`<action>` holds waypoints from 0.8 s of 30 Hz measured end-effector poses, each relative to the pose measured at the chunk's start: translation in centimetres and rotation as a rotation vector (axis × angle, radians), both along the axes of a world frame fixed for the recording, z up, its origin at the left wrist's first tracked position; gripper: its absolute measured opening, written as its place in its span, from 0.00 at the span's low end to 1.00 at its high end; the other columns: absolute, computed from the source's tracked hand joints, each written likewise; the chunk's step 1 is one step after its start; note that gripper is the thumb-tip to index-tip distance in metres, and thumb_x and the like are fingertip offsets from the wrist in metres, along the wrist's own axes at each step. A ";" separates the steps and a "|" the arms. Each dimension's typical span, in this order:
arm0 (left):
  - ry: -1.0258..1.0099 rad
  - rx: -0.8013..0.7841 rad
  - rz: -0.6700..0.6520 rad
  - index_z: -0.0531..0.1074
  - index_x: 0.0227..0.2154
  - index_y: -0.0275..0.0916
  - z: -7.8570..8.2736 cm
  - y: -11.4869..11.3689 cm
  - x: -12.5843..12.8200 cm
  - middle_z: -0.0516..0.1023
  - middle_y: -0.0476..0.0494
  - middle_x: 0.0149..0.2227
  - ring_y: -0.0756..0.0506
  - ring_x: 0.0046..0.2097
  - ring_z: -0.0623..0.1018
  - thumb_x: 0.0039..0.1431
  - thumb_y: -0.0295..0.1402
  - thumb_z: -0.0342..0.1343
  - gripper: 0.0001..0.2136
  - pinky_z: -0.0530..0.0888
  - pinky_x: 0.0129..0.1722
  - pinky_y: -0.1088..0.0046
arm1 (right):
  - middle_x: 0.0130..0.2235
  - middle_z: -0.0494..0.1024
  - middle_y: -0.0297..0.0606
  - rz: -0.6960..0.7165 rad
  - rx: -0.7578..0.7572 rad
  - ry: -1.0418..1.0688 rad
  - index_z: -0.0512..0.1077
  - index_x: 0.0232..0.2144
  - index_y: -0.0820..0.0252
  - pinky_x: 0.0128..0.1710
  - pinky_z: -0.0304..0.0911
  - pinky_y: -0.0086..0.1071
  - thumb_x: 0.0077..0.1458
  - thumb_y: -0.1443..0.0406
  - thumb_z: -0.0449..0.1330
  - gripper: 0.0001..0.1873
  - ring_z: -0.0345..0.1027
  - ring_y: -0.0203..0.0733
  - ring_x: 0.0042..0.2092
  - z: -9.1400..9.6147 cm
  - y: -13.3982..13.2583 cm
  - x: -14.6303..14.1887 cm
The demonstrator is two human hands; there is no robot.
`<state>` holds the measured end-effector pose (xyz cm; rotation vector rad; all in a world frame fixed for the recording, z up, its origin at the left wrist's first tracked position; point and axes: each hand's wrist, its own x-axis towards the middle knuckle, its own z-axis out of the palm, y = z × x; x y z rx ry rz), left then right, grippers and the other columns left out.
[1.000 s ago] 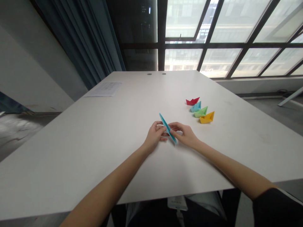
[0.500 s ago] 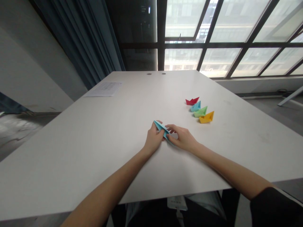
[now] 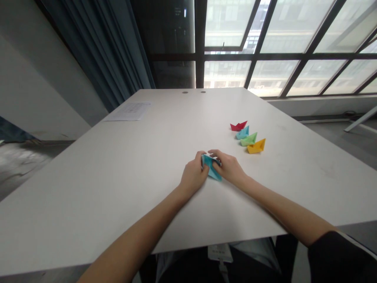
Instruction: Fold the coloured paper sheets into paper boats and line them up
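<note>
Below the near edge of the white counter (image 3: 97, 220), a person wears a black top (image 3: 188, 269), only partly in view. A black sleeve (image 3: 338, 257), marked by a thin pale stripe (image 3: 357, 245), ends near the right elbow; left hand (image 3: 193, 173), right hand (image 3: 231, 169) and both forearms are bare. A whitish rectangular badge (image 3: 220, 253), its lettering too small to read, joins a narrow greyish strap (image 3: 224, 270) at the front.

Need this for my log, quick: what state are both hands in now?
Left hand: closed, holding the blue folded paper.
Right hand: partly curled, thumb at that paper; whether it grips cannot be told.
</note>
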<state>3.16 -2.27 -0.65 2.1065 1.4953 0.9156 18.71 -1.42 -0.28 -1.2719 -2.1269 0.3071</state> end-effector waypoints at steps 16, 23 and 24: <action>-0.227 -0.055 -0.127 0.70 0.41 0.40 -0.6 1.8 -1.8 0.75 0.45 0.42 0.48 0.40 0.74 0.48 0.21 0.45 0.18 0.71 0.38 0.73 | 0.40 0.77 0.38 0.111 -0.306 0.436 0.68 0.41 0.58 0.39 0.65 0.33 0.47 0.72 0.53 0.16 0.72 0.39 0.39 -1.4 1.7 1.1; -0.074 0.016 -0.185 0.71 0.43 0.38 -1.0 2.3 -2.8 0.73 0.42 0.47 0.46 0.48 0.71 0.51 0.24 0.46 0.17 0.68 0.48 0.67 | 0.50 0.70 0.45 0.387 -0.421 0.575 0.60 0.42 0.58 0.42 0.65 0.36 0.53 0.66 0.54 0.13 0.68 0.41 0.47 -2.6 2.2 1.7; 0.019 0.057 -0.204 0.71 0.44 0.38 -1.0 2.3 -3.0 0.71 0.41 0.49 0.45 0.50 0.70 0.51 0.23 0.46 0.17 0.67 0.50 0.66 | 0.51 0.68 0.46 0.408 -0.419 0.546 0.60 0.41 0.58 0.43 0.64 0.36 0.54 0.66 0.53 0.11 0.67 0.40 0.48 -2.6 2.2 1.9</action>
